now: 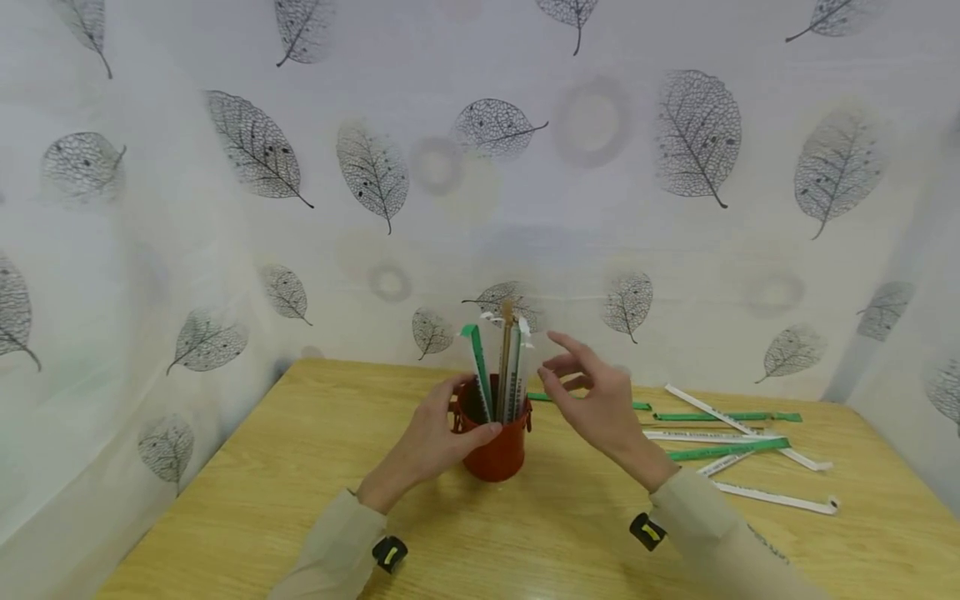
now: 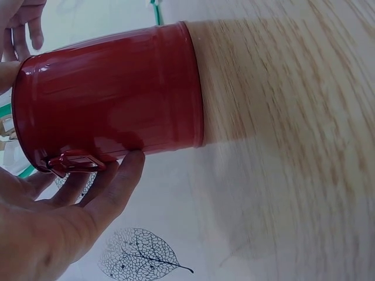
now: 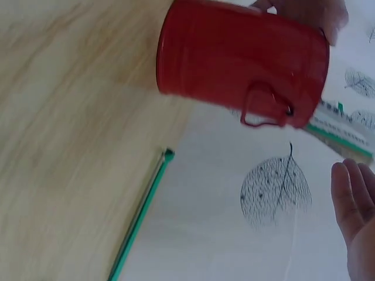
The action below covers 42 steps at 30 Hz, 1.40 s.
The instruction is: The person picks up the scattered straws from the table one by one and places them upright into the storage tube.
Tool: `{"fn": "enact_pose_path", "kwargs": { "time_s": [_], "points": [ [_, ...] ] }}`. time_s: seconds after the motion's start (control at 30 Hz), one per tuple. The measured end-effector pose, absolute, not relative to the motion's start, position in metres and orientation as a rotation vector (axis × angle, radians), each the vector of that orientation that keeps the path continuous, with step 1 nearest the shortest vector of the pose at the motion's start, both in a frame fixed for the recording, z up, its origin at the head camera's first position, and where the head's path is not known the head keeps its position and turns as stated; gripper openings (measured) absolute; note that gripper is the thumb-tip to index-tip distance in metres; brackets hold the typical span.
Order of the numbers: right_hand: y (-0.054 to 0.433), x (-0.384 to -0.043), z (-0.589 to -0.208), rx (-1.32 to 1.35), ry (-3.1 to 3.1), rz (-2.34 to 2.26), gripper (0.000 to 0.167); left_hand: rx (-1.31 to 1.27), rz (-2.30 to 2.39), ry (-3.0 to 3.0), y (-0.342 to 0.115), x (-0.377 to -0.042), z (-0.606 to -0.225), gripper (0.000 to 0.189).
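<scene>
A small red metal bucket with side handle loops stands upright on the table. My left hand holds it from the left, fingers along its side and thumb over the front of the rim. Out of the bucket rise several slim sticks: a green-wrapped stick leaning left, brown sticks and white-wrapped ones with printed text. To the right of their tops hovers my right hand, its fingers loosely bent around nothing. In the right wrist view, the right fingertips lie just beside the wrapped sticks.
On the wooden table, several green and white wrapped sticks lie crossed at the right. One green stick lies behind the right hand. A pale curtain with leaf prints hangs along the table's back edge.
</scene>
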State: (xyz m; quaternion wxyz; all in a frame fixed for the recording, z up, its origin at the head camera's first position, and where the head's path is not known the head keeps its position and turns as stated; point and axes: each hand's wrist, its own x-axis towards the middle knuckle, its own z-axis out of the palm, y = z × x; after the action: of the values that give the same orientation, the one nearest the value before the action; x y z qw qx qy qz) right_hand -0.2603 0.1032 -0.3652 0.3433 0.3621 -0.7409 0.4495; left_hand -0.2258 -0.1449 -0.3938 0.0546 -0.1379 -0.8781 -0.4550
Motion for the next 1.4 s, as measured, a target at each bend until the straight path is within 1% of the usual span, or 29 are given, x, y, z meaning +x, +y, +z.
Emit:
{"fn": "enact_pose_path", "kwargs": {
  "time_s": [0.13, 0.23, 0.37, 0.5, 0.7, 0.93, 1.03, 1.17, 1.4],
  "points": [
    [0.128, -0.264, -0.358, 0.96, -1.957, 1.089, 0.037, -0.407, -1.38, -2.669, -0.146, -0.224, -0.392, 0.079],
    [0.153, -0.263, -0.352, 1.03, -2.077, 1.011, 0.028, -0.411, -1.373, -2.67, -0.146, -0.224, -0.392, 0.079],
    [0.191, -0.258, -0.35, 1.167, -2.301, 0.85, 0.024, -0.419, -1.362, -2.675, -0.145, -0.225, -0.392, 0.079],
    [0.222, -0.249, -0.356, 1.269, -2.514, 0.729, 0.022, -0.415, -1.359, -2.68, -0.145, -0.225, -0.392, 0.08],
    [0.255, -0.24, -0.38, 1.288, -2.767, 0.614, 0.023, -0.424, -1.353, -2.682, -0.145, -0.226, -0.392, 0.08],
    [0.275, -0.233, -0.399, 1.165, -2.994, 0.512, 0.03, -0.415, -1.361, -2.687, -0.145, -0.225, -0.392, 0.08],
    [0.277, -0.231, -0.406, 1.172, -2.97, 0.454, 0.033, -0.417, -1.363, -2.685, -0.145, -0.225, -0.392, 0.08],
    [0.276, -0.229, -0.413, 1.183, -2.869, 0.378, 0.029, -0.423, -1.363, -2.683, -0.145, -0.225, -0.392, 0.079],
    [0.274, -0.229, -0.417, 1.173, -2.83, 0.399, 0.025, -0.424, -1.362, -2.681, -0.145, -0.226, -0.393, 0.079]
  ]
}}
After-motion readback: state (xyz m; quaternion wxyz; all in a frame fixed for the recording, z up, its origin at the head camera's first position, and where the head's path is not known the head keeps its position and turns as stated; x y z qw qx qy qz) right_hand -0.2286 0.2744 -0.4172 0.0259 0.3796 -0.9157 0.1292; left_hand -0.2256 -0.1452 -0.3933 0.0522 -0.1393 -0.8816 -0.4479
